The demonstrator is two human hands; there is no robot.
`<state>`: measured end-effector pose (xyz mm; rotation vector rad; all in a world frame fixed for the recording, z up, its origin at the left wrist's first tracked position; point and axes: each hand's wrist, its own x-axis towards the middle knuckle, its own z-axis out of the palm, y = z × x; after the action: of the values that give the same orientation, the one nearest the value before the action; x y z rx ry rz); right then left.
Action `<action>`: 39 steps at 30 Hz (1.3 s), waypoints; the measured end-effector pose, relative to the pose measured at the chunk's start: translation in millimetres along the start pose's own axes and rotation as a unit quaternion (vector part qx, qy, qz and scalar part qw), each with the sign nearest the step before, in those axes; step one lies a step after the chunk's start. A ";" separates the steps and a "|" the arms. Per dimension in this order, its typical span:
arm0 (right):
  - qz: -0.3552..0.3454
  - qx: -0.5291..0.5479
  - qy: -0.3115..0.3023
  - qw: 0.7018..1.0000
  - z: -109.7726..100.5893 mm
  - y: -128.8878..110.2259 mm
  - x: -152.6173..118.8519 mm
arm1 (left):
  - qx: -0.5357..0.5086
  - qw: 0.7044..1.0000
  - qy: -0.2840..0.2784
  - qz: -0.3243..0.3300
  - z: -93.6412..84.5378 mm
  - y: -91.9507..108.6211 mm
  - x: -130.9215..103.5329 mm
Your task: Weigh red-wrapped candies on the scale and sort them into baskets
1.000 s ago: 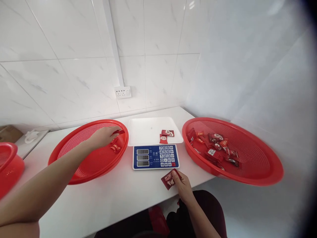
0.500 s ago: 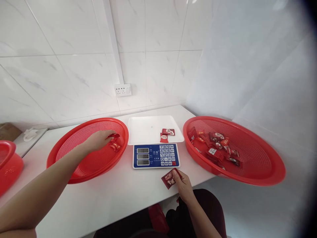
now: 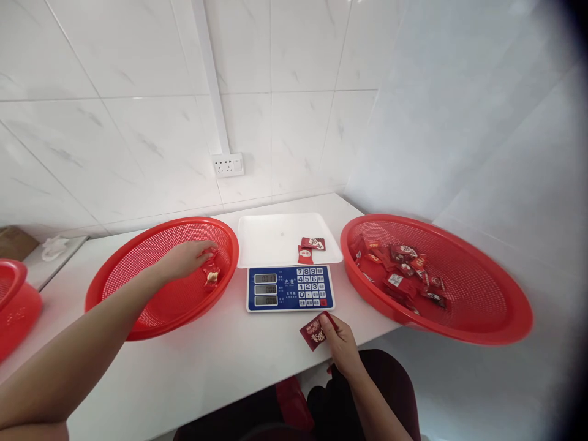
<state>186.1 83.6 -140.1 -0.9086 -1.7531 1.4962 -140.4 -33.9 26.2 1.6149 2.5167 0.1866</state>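
My left hand (image 3: 190,258) reaches into the left red basket (image 3: 160,236), its fingers closed on a small red packet (image 3: 210,256). Just below those fingers lies a packet with a gold patch (image 3: 212,278). My right hand (image 3: 340,344) pinches a dark red packet (image 3: 314,331) over the table's front edge, below the scale. Two packets rest on the right of the scale's white tray (image 3: 261,239): a dark red one (image 3: 313,243) partly over a brighter red one (image 3: 304,255). The blue scale panel (image 3: 289,289) faces me.
The right red basket (image 3: 487,300) holds several red packets (image 3: 399,282). Another red basket (image 3: 18,312) is cut off at the left edge. Behind it are a brown box (image 3: 17,244) and a crumpled white thing (image 3: 54,247). A socket (image 3: 228,165) sits on the tiled wall.
A gold patch now shows on the packet below my left fingers, where red showed before. The left hand has shifted very slightly. My right hand and its packet have stayed nearly still.
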 end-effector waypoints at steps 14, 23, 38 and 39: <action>-0.025 0.000 -0.006 1.000 0.4 -5.3 -1.7 | 0.015 0.979 -0.002 0.201 12.2 81.3 33.2; -0.024 0.016 -0.008 1.000 1.6 -0.4 -0.2 | 0.021 0.940 -0.053 0.335 45.8 150.7 63.3; -0.026 0.024 -0.015 0.999 1.5 -3.2 -0.3 | 0.044 0.933 -0.048 0.353 55.3 155.5 69.2; -0.024 0.023 -0.015 0.999 1.4 -3.4 -0.3 | 0.043 0.935 -0.047 0.349 53.5 156.0 68.8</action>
<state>184.8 82.2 -137.0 -0.8185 -1.7417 1.5210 -19.5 94.6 -1.6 2.4207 1.7979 0.0680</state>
